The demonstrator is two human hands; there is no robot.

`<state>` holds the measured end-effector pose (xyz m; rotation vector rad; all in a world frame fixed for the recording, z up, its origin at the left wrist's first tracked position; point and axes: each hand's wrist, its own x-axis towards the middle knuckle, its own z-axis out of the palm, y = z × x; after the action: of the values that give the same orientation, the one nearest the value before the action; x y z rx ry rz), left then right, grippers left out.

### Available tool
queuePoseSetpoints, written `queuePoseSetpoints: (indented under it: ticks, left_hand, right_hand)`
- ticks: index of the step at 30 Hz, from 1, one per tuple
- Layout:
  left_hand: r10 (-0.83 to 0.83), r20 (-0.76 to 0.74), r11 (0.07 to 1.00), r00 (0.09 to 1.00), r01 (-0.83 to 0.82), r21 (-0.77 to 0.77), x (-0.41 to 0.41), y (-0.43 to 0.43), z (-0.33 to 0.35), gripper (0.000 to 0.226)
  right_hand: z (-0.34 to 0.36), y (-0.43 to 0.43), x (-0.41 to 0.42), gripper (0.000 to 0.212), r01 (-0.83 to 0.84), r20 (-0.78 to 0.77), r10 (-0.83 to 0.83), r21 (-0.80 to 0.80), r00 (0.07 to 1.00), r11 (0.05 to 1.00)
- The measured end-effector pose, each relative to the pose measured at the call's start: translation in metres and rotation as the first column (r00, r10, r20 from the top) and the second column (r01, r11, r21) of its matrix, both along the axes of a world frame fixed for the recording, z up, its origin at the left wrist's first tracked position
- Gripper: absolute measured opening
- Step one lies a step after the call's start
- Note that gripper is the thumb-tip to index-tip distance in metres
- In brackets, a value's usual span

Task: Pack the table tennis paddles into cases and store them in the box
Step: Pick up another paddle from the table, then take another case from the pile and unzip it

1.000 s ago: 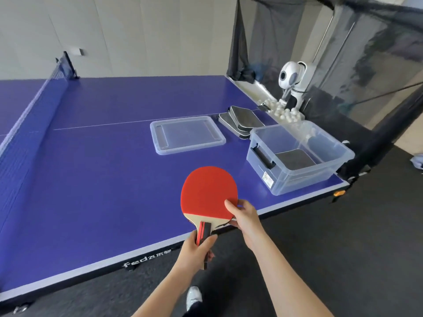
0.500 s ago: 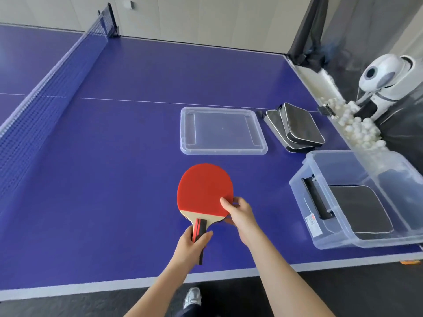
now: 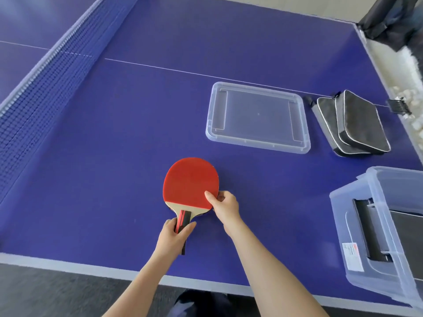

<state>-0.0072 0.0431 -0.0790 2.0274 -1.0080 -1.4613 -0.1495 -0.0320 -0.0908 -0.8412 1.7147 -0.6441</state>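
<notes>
Fingers (image 3: 210,196) grip the paddle (image 3: 190,179): left hand (image 3: 174,236) round its handle, right hand (image 3: 225,205) pinching its edge; a slack pinch risks dropping it.

Indoor table tennis room, sports or training space. The desk (image 3: 137,133) is a blue table tennis top: white centre line (image 3: 160,68), pale band along the near edge, net (image 3: 41,92) stretched across at left. Black netting (image 3: 389,17) hangs at the far right corner, with blurred white balls (image 3: 409,62) gathered along that side. Red paddle (image 3: 190,181) and black paddle cases (image 3: 357,124) present. Dark floor (image 3: 57,291) below.
</notes>
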Motion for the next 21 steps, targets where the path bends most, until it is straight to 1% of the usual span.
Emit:
queuePoseSetpoints:
  ticks: [7, 10, 12, 16, 21]
  left_hand:
    - [0.054, 0.078, 0.998, 0.996, -0.051, -0.034, 0.003, -0.005, -0.006, 0.035]
    - [0.090, 0.065, 0.995, 0.994, -0.087, -0.049, 0.005, -0.006, -0.005, 0.025]
    - [0.094, 0.082, 0.994, 0.992, -0.090, -0.056, 0.006, -0.005, -0.004, 0.021]
    - [0.075, 0.193, 0.995, 0.978, -0.059, -0.085, 0.004, -0.004, -0.005, 0.027]
    - [0.099, 0.285, 0.991, 0.953, -0.070, -0.112, 0.004, -0.005, -0.012, 0.035]
  right_hand:
    - [-0.011, -0.007, 0.010, 0.030, -0.007, -0.054, 0.006, -0.021, 0.999, 1.000]
    - [-0.013, -0.008, 0.014, 0.032, -0.015, -0.077, 0.013, -0.027, 0.997, 1.000]
    - [-0.015, -0.008, 0.016, 0.034, -0.021, -0.097, 0.018, -0.030, 0.995, 0.999]
    - [-0.017, -0.007, 0.017, 0.036, -0.037, -0.135, 0.031, -0.037, 0.990, 0.999]
    - [-0.021, -0.006, 0.019, 0.041, -0.080, -0.241, 0.062, -0.064, 0.969, 0.995]
